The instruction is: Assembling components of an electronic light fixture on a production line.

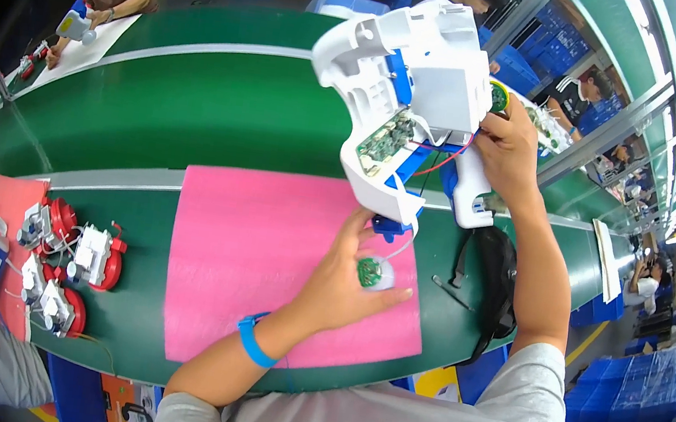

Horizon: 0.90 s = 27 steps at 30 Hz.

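A large white plastic housing (448,89) with blue parts is raised above the mat, its inside turned up. A green circuit board (385,142) sits in it, with red, black and white wires. My right hand (510,148) is closed on the housing's right side, its fingers beside a round green board with a yellow rim (499,97). My left hand (337,283) is below, thumb stretched out. In its hollow rests a small round circuit board (370,272) with a whitish dome, joined by a white cable to the housing. Its upper fingers are near a blue part (389,228).
A pink mat (245,267) covers the green bench in front of me. Red-and-white assemblies (93,256) stand at the left. A black pouch (492,287) and a thin tool (452,293) lie at the right. Beyond runs a green conveyor belt (198,107), with people working across it.
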Tool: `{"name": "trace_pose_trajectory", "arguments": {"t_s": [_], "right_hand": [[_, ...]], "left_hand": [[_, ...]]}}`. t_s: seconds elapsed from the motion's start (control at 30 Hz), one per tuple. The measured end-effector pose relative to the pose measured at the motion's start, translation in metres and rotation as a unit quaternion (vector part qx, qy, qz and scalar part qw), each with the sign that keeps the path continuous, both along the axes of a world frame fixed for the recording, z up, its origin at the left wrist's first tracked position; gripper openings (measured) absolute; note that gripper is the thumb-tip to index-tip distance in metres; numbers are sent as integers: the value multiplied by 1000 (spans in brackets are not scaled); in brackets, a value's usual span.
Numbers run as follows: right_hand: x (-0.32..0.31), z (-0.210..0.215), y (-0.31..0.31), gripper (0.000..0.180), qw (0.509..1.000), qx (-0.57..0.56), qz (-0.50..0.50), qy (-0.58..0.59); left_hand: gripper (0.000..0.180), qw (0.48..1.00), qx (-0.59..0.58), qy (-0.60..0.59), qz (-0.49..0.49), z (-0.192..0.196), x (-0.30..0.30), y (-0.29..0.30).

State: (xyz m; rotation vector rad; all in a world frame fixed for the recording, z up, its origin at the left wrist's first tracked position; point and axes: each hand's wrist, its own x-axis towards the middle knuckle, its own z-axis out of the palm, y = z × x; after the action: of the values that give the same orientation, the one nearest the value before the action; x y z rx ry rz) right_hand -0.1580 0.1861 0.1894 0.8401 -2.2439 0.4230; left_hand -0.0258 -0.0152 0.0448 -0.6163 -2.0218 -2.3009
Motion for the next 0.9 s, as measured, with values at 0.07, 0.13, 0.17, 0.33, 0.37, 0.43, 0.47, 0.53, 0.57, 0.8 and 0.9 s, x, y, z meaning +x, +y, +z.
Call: {"name": "trace_pose_trajectory", "arguments": {"t_s": [0.07, 0.13, 0.17, 0.33, 0.37, 0.43, 0.47, 0.53, 0.57, 0.8, 0.9], "right_hand": [[18, -11, -15, 23, 999, -19, 5, -31], [28, -19, -20, 23, 1000, 10, 5, -27], [35, -26, -23, 23, 998, 3, 3, -55], [50, -47, -26, 25, 993, 4, 9, -119], [56, -48, -30, 26, 993, 25, 7, -116], [66, -52, -33, 25, 990, 24, 12, -139], [71, -56, -36, 24, 988, 22, 19, -154], [79, -70, -38, 23, 981, 42, 10, -190], [81, -80, -38, 23, 977, 57, 3, -205], [89, -135, -66, 22, 944, 172, -39, -279], [91, -144, -71, 19, 938, 193, -61, -282]], "left_hand": [[89, 999, -31, 2, 12, -4, 4, -2], [85, 998, -59, 6, 23, -4, 7, -8], [76, 997, -74, -4, 19, -2, 12, -12], [48, 993, 14, -98, -60, -17, 23, -21], [48, 992, 14, -108, -58, -27, 29, -22], [48, 984, 74, -128, -102, -34, 38, -26], [47, 967, 38, -213, -133, -34, 49, -39], [45, 935, 58, -295, -187, -22, 60, -63], [46, 928, 14, -317, -197, -18, 66, -76], [39, 888, -87, -427, -145, -24, 92, -140], [29, 887, -200, -413, -60, -12, 90, -161]]}}
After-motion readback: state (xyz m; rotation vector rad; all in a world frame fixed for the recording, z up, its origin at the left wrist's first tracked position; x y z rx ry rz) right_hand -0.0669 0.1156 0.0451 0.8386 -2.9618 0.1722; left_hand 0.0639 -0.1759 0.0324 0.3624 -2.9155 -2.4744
